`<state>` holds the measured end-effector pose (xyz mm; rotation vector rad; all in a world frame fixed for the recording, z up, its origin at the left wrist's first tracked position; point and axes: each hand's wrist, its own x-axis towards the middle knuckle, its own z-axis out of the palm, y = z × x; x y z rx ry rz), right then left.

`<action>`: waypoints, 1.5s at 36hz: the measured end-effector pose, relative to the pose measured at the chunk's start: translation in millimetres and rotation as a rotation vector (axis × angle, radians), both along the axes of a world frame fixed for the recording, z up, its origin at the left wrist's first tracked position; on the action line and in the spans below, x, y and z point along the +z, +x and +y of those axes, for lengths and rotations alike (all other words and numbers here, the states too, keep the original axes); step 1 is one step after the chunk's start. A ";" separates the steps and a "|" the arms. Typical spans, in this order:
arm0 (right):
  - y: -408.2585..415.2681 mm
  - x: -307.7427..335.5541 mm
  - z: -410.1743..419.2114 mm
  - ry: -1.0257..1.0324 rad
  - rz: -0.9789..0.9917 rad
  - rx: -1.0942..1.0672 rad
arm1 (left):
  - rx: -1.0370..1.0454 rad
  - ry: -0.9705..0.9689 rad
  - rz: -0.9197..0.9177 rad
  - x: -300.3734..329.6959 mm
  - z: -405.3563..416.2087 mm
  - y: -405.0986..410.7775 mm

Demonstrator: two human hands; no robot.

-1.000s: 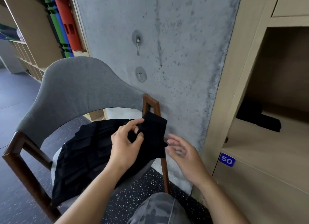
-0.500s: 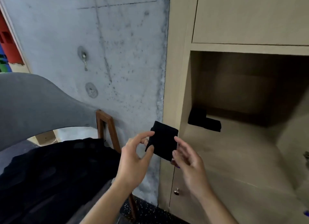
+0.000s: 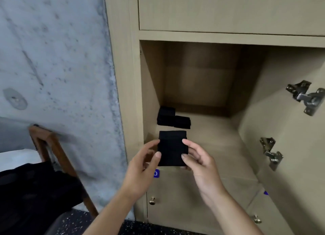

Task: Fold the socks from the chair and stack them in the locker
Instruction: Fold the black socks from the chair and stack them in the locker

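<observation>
Folded black sock (image 3: 172, 149) is pinched at both edges by left hand (image 3: 143, 168) and right hand (image 3: 198, 162), fingers curled, at locker (image 3: 219, 157) mouth, in front of stacked socks (image 3: 173, 118).

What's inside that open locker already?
Two stacks of folded black socks sit at the open locker's back left. The floor patch behind the held sock is hidden.

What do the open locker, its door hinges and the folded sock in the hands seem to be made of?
Locker: pale wood-look board, probably laminate, matte with faint grain. Hinges: shiny silver metal that catches the light. Folded sock: black knit fabric, soft and matte, with faint ribs; both the left hand and the right hand hold it.
</observation>
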<state>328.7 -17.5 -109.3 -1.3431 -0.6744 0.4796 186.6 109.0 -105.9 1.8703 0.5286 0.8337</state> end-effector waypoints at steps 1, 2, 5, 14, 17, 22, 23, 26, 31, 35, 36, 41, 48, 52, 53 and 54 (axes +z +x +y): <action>3.3 -0.5 -1.0 -0.009 -0.004 -0.001 | -0.024 -0.015 -0.007 -1.9 1.3 5.7; 6.7 -1.1 -1.8 -0.017 -0.004 0.003 | -0.053 -0.040 -0.021 -2.8 1.8 11.5; 13.8 -0.4 -4.1 -0.078 -0.042 0.026 | -0.119 -0.080 -0.037 -5.4 4.7 27.6; 46.3 -3.4 3.6 -0.144 -0.044 -0.037 | -0.126 -0.120 -0.085 -14.3 22.2 69.3; 55.3 -9.9 11.9 -0.168 -0.035 -0.070 | -0.108 -0.128 -0.071 -24.3 30.2 83.6; 72.2 -19.6 25.8 -0.208 -0.016 -0.133 | -0.080 -0.103 -0.029 -40.4 35.3 99.5; 75.9 -21.5 28.6 -0.211 -0.007 -0.139 | -0.083 -0.115 -0.025 -43.0 36.6 102.4; 86.5 -25.6 36.1 -0.225 0.000 -0.149 | -0.087 -0.142 -0.002 -51.9 41.1 110.7; 105.1 -32.3 46.2 -0.183 0.038 -0.158 | -0.066 -0.209 0.040 -66.0 46.9 125.3; 127.9 -36.8 56.5 -0.132 0.080 -0.182 | -0.050 -0.233 0.008 -69.9 52.3 133.2; 134.0 -37.2 60.1 -0.115 0.094 -0.195 | -0.057 -0.222 0.013 -69.7 53.8 133.4; 166.8 -38.2 82.4 -0.023 0.216 -0.259 | -0.089 -0.192 0.064 -72.7 61.4 136.3; 211.6 -40.8 118.3 0.009 0.359 -0.290 | -0.112 -0.196 0.084 -73.7 63.3 139.2; 227.0 -39.6 134.7 -0.019 0.400 -0.311 | -0.099 -0.178 0.079 -77.7 64.3 140.7; 229.7 -39.5 138.0 -0.026 0.403 -0.305 | -0.097 -0.178 0.078 -78.2 64.4 140.9; 232.4 -39.5 140.8 -0.034 0.403 -0.299 | -0.096 -0.176 0.076 -78.0 64.4 141.2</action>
